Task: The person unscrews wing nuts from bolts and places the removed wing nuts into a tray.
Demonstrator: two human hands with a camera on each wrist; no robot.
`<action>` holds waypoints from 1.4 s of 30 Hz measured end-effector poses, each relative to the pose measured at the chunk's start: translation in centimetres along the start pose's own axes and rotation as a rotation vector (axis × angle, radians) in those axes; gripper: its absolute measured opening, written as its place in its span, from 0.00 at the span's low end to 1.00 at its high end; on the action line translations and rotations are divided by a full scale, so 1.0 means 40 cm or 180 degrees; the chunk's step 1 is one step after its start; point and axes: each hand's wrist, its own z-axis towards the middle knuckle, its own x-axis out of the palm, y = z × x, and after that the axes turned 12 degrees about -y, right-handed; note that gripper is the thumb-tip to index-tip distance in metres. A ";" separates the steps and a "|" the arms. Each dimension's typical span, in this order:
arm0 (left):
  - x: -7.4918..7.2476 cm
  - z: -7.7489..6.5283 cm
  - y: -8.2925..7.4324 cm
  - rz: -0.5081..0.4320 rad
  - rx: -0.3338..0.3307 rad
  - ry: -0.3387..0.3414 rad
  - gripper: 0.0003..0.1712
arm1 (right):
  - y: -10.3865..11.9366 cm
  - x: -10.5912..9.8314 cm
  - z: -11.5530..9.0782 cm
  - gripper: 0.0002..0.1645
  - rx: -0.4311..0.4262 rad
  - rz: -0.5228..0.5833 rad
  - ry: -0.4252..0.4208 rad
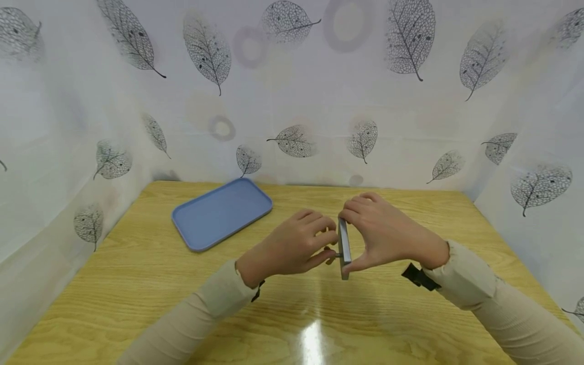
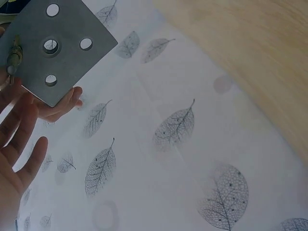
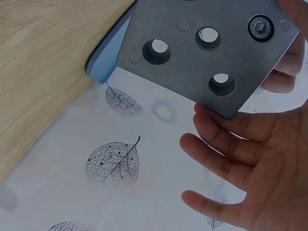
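Note:
My right hand [image 1: 388,230] holds a square grey metal plate [image 1: 344,241] upright by opposite edges, thumb below and fingertips above. Several round holes pierce the plate [image 3: 187,62], and a hex-socket bolt [image 3: 260,27] sits in one corner hole. On the other face, the bolt's end sticks out with a brass-coloured wing nut [image 2: 16,55] on it. My left hand [image 1: 298,243] is close against that face, thumb and index finger at the wing nut, the other fingers fanned loosely. The exact contact of the thumb is partly hidden.
A blue rectangular tray [image 1: 223,213] lies at the back left of the wooden table [image 1: 283,304]. White cloth with a leaf print [image 1: 292,101] hangs behind the table and at both sides.

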 end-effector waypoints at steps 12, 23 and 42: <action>0.006 -0.005 -0.001 0.0060 0.0129 -0.0086 0.08 | -0.002 0.001 0.001 0.51 -0.0018 0.0022 -0.0037; 0.014 -0.020 -0.003 0.0566 0.0507 -0.0076 0.15 | -0.006 0.004 -0.011 0.52 0.0044 0.0041 -0.0037; 0.014 -0.011 0.003 0.0615 0.0557 -0.0251 0.12 | -0.006 0.009 -0.020 0.53 0.0008 0.0012 -0.0123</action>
